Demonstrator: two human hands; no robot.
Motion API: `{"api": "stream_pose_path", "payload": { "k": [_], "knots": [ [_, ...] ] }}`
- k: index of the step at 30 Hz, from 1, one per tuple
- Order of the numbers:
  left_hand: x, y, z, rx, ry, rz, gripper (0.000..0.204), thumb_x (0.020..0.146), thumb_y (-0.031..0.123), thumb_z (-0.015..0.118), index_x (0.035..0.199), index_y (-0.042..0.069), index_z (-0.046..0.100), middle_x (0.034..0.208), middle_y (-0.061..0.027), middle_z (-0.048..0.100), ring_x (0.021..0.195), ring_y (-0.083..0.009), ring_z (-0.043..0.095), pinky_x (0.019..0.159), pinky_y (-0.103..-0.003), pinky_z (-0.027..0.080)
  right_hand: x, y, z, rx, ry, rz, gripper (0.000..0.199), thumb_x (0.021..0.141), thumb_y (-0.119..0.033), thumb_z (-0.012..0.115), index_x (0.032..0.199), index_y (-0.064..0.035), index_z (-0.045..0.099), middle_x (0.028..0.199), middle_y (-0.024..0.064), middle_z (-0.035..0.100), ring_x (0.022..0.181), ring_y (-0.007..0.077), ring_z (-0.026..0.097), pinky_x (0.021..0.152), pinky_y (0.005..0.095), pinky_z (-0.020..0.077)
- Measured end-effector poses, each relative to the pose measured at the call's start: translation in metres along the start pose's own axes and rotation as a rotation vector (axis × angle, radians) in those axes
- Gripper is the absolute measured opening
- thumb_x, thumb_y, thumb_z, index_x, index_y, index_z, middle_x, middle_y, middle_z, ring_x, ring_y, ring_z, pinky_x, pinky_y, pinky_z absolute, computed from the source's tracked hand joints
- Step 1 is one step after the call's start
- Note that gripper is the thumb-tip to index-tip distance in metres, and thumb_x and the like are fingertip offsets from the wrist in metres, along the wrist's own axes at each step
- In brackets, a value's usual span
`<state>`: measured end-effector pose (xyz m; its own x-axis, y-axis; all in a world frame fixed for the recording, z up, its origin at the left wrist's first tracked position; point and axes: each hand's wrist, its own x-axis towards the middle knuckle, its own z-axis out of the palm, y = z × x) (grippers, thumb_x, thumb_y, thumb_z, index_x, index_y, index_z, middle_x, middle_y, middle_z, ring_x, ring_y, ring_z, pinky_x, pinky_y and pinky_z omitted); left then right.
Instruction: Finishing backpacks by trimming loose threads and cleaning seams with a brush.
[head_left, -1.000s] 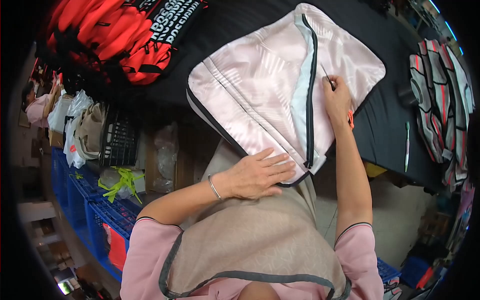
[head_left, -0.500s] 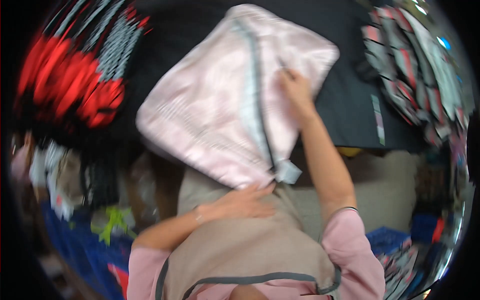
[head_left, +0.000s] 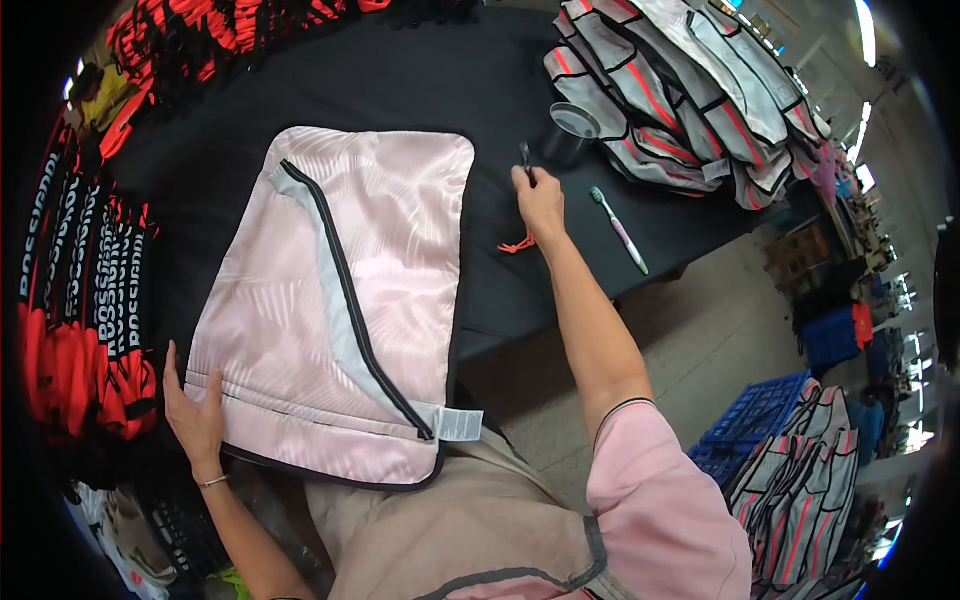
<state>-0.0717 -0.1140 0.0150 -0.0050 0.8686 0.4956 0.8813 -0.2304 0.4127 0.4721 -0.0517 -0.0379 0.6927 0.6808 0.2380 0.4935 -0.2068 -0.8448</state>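
A pink satin fabric panel [head_left: 405, 230] with dark bound edges lies on the black-covered table, its near end overhanging toward my lap. A curved black zipper [head_left: 345, 270] beside a pale grey strip runs down it, and a white label [head_left: 461, 425] sticks out at the near right corner. My left hand [head_left: 197, 415] rests at the panel's lower left edge, thumb and fingers apart. Right of the panel, my right hand [head_left: 541, 205] is closed around a small dark pointed tool [head_left: 525, 153]; its exact kind is mostly hidden. An orange cord [head_left: 518, 243] trails beneath that hand.
A toothbrush [head_left: 620, 232] and a dark cup [head_left: 572, 135] are right of my right hand. Striped grey pieces [head_left: 680, 100] are piled behind them. Red-and-black straps [head_left: 100, 330] line the left side. A blue crate [head_left: 745, 420] stands low at right, beside more striped pieces [head_left: 800, 490].
The panel has turned and sits further left in view. My left hand has gone from its near edge to its left edge. My right hand has moved off the panel to the right.
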Motion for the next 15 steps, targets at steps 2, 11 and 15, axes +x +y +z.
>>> {"api": "stream_pose_path", "payload": {
  "k": [2, 11, 15],
  "knots": [
    [0.004, -0.001, -0.002, 0.004, -0.075, -0.141, 0.056, 0.083, 0.023, 0.075, 0.129, -0.002, 0.058, 0.127, -0.0238, 0.061, 0.117, -0.0362, 0.059, 0.102, -0.040, 0.043, 0.020, 0.022, -0.019, -0.378, -0.071, -0.234, 0.041, 0.090, -0.038, 0.061, 0.107, -0.0015, 0.071, 0.117, 0.0223, 0.066, 0.110, 0.0374, 0.061, 0.096, 0.0464, 0.0458],
    [-0.028, -0.033, 0.004, -0.202, -0.181, -0.423, 0.057, 0.086, 0.025, 0.075, 0.119, -0.017, 0.057, 0.108, -0.0274, 0.068, 0.098, -0.0293, 0.065, 0.091, -0.038, 0.049, -0.031, 0.093, -0.142, -0.977, 0.162, -0.101, 0.020, 0.091, -0.021, 0.064, 0.101, -0.0044, 0.064, 0.103, 0.0136, 0.058, 0.100, 0.0338, 0.058, 0.082, 0.0474, 0.0499],
    [-0.039, -0.037, 0.004, -0.149, -0.083, -0.414, 0.060, 0.088, 0.026, 0.075, 0.123, -0.018, 0.054, 0.114, -0.0275, 0.067, 0.102, -0.0300, 0.064, 0.094, -0.036, 0.047, -0.034, 0.068, -0.133, -0.508, 0.306, -0.140, 0.014, 0.093, -0.015, 0.062, 0.102, -0.0059, 0.059, 0.100, 0.0169, 0.055, 0.096, 0.0396, 0.057, 0.080, 0.0490, 0.0482]
  ]
}}
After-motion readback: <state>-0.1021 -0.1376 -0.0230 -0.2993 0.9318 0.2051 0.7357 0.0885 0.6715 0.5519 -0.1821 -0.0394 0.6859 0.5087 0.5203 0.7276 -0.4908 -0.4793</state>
